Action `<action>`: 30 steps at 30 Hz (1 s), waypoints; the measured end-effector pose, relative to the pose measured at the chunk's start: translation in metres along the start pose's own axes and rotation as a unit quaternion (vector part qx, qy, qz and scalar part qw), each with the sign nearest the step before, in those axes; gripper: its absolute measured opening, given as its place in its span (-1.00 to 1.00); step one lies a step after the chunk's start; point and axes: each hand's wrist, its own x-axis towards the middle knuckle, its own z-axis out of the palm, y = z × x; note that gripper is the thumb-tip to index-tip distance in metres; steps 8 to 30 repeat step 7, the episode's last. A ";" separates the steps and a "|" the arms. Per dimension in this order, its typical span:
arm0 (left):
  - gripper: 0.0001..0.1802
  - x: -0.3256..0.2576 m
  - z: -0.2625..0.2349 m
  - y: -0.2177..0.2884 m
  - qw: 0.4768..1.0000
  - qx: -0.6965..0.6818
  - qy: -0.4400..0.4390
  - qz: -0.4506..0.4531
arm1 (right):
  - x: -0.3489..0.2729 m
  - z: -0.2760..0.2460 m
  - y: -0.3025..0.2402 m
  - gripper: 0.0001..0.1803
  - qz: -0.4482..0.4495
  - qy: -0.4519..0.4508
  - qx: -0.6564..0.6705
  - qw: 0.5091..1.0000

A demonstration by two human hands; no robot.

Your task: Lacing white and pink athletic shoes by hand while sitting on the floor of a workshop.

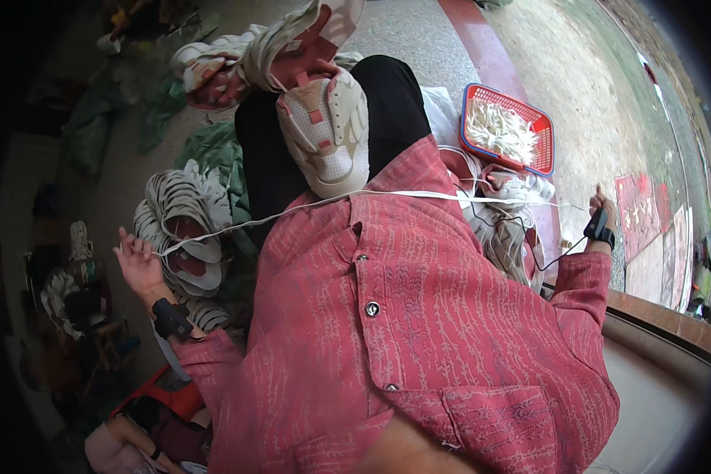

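A long white shoelace point(419, 194) stretches across my front from one hand to the other, passing just below the toe of a white and beige sneaker point(341, 154) with pinkish-red parts. The sneaker lies on my lap between my dark-trousered knees. My left hand point(140, 265), out to the left, pinches one end of the lace, with some fingers extended. Far out on the right, my right hand point(601, 207) pinches the other end; its fingertips are small and partly blurred. Neither hand touches the sneaker.
Beyond my knees lie more sneakers point(213, 67). Stacked shoe uppers point(186, 225) stand to my left beside green plastic sheeting point(217, 158). To my right, a red basket point(546, 150) holds white laces, with several shoes point(513, 229) below it. Another person's arm point(126, 430) shows lower left.
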 end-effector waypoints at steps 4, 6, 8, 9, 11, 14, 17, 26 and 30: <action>-0.51 0.036 0.149 -0.063 0.933 0.351 -0.005 -0.075 | -0.005 0.164 0.053 -0.62 0.058 -0.163 0.060 0.983; -0.48 0.015 0.192 -0.087 0.860 0.491 -0.109 -0.085 | -0.073 0.320 0.059 -0.69 -0.046 -0.251 -0.082 0.963; -0.48 0.016 0.193 -0.074 0.859 0.495 -0.107 -0.074 | -0.098 0.356 0.057 -0.69 -0.075 -0.296 -0.149 0.941; -0.48 0.016 0.193 -0.074 0.859 0.495 -0.107 -0.074 | -0.098 0.356 0.057 -0.69 -0.075 -0.296 -0.149 0.941; -0.48 0.016 0.193 -0.074 0.859 0.495 -0.107 -0.074 | -0.098 0.356 0.057 -0.69 -0.075 -0.296 -0.149 0.941; -0.48 0.016 0.193 -0.074 0.859 0.495 -0.107 -0.074 | -0.098 0.356 0.057 -0.69 -0.075 -0.296 -0.149 0.941; -0.48 0.016 0.193 -0.074 0.859 0.495 -0.107 -0.074 | -0.098 0.356 0.057 -0.69 -0.075 -0.296 -0.149 0.941; -0.48 0.016 0.193 -0.074 0.859 0.495 -0.107 -0.074 | -0.098 0.356 0.057 -0.69 -0.075 -0.296 -0.149 0.941; -0.48 0.016 0.193 -0.074 0.859 0.495 -0.107 -0.074 | -0.098 0.356 0.057 -0.69 -0.075 -0.296 -0.149 0.941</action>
